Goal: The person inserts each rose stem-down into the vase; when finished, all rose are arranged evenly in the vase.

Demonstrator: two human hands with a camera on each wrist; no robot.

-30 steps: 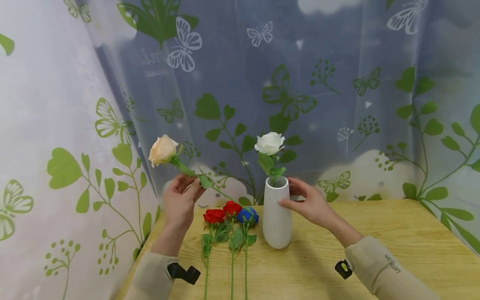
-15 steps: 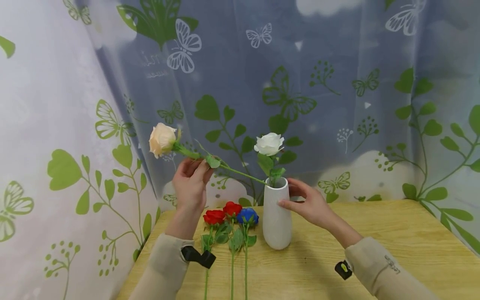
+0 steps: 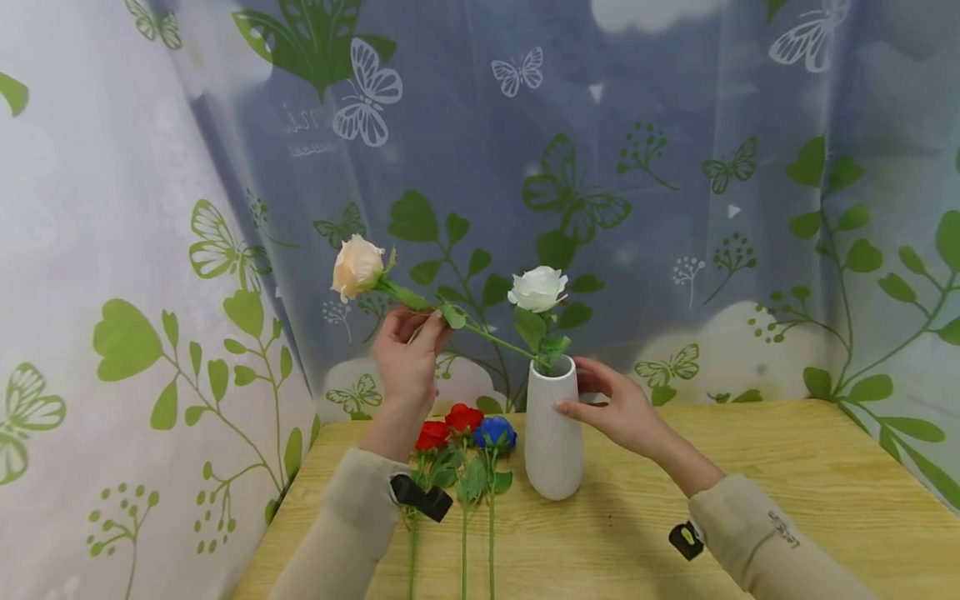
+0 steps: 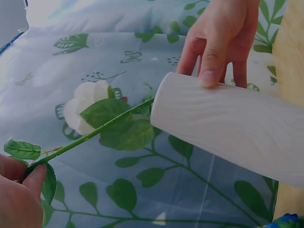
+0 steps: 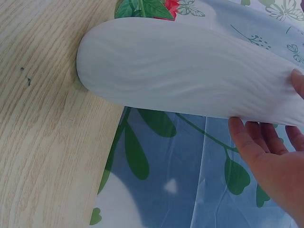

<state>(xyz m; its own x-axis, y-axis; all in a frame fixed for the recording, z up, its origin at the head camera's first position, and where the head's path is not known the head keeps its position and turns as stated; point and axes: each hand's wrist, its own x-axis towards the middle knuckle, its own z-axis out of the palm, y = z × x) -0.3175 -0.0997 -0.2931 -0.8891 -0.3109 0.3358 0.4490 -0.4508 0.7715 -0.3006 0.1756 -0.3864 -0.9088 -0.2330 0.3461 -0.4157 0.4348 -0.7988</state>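
Observation:
My left hand (image 3: 408, 354) pinches the green stem of a peach rose (image 3: 357, 267), held slanted with its bloom up to the left. The stem's lower end reaches into the mouth of a white vase (image 3: 553, 433); how deep it goes is hidden. A white rose (image 3: 537, 289) stands upright in that vase. My right hand (image 3: 622, 408) holds the vase near its rim from the right, thumb in front and fingers behind. In the left wrist view the stem (image 4: 102, 127) crosses the vase's rim. In the right wrist view fingertips (image 5: 235, 123) touch the ribbed vase wall.
Two red roses (image 3: 464, 417) and a blue rose (image 3: 495, 432) lie on the wooden table (image 3: 750, 483), left of the vase, stems toward me. A printed curtain (image 3: 465, 125) hangs behind the table and along its left side.
My left hand has moved up and to the right with the peach rose, and the stem end has come over the rim into the vase mouth. The right hand and vase have stayed put.

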